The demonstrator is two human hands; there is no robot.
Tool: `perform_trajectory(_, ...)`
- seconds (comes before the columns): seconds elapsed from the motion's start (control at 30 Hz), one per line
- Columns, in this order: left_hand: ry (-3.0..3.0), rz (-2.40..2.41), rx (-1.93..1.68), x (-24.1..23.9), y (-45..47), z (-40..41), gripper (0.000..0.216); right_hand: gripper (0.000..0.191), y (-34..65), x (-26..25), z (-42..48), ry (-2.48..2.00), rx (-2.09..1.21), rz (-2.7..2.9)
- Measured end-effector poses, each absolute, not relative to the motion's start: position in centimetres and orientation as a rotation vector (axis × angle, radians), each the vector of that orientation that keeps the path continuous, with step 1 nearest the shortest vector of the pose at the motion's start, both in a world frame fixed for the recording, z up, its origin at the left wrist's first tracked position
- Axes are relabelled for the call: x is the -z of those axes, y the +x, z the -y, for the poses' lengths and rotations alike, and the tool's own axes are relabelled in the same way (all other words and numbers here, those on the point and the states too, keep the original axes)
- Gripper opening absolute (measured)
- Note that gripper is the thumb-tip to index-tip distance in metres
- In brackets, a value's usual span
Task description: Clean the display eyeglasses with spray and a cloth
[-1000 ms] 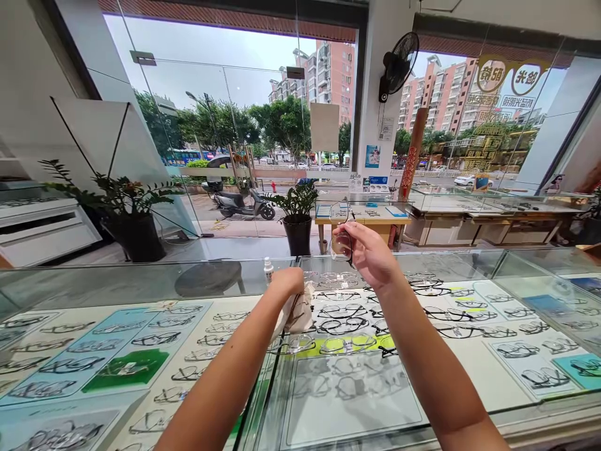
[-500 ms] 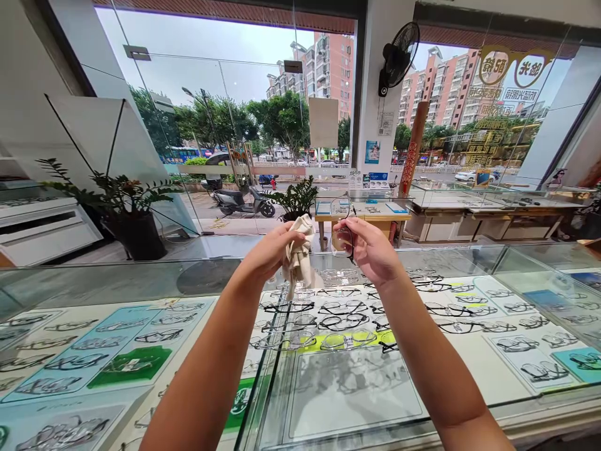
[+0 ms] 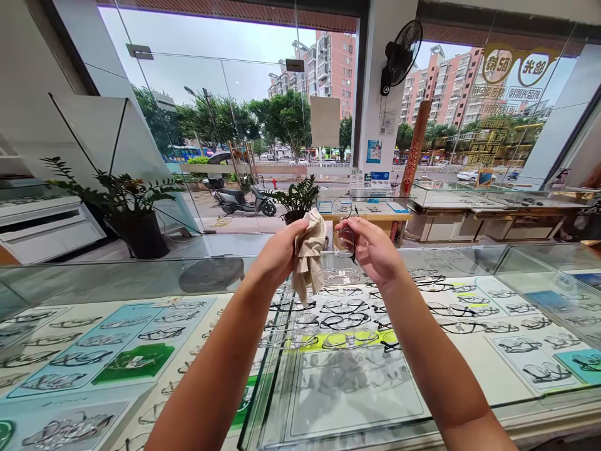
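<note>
Both my arms reach out over a glass display case [image 3: 357,410]. My left hand [image 3: 280,250] is closed on a crumpled beige cloth [image 3: 310,260], pinched under the thumb, with its lower folds hanging down. In my right hand [image 3: 373,247] a pair of eyeglasses [image 3: 344,243] with a thin dark frame is pinched between thumb and fingers. The glasses are turned on end, one lens below the fingertips and the other rim above. A small gap separates the cloth from the lower lens.
Under the glass lie rows of eyeglass frames [image 3: 345,307], some on blue and green cards [image 3: 134,364]. Past the counter are potted plants [image 3: 136,213], a low table [image 3: 375,213], more showcases [image 3: 488,213] and glass walls to the street. A black fan [image 3: 401,53] hangs on the pillar.
My left hand has moved slightly right with the cloth, bringing it nearer the glasses. The cloth hangs more spread out. My right hand stays almost in place.
</note>
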State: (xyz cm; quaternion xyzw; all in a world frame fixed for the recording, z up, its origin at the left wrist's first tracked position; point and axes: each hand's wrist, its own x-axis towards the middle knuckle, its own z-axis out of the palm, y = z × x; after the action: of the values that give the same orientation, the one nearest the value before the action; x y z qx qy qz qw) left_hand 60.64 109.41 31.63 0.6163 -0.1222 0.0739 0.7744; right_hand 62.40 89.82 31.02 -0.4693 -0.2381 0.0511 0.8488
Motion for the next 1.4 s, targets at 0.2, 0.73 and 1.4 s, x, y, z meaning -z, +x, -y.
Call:
perform_trajectory(0.2,1.418,0.354,-0.106,-31.1,60.5,-109.2,0.053,0.035,62.4,-31.0,-89.9,-0.972,-0.114,0.5)
perform_trajectory(0.73,1.483,0.501,-0.006,-31.1,60.2,-108.4,0.059,0.042,62.6,-31.0,-90.4,-0.936,-0.074,0.439)
perform_trajectory(1.4,1.283,0.52,0.133,-30.3,60.3,-107.4,0.06,0.048,62.2,-30.4,-92.1,-0.867,-0.093,0.48)
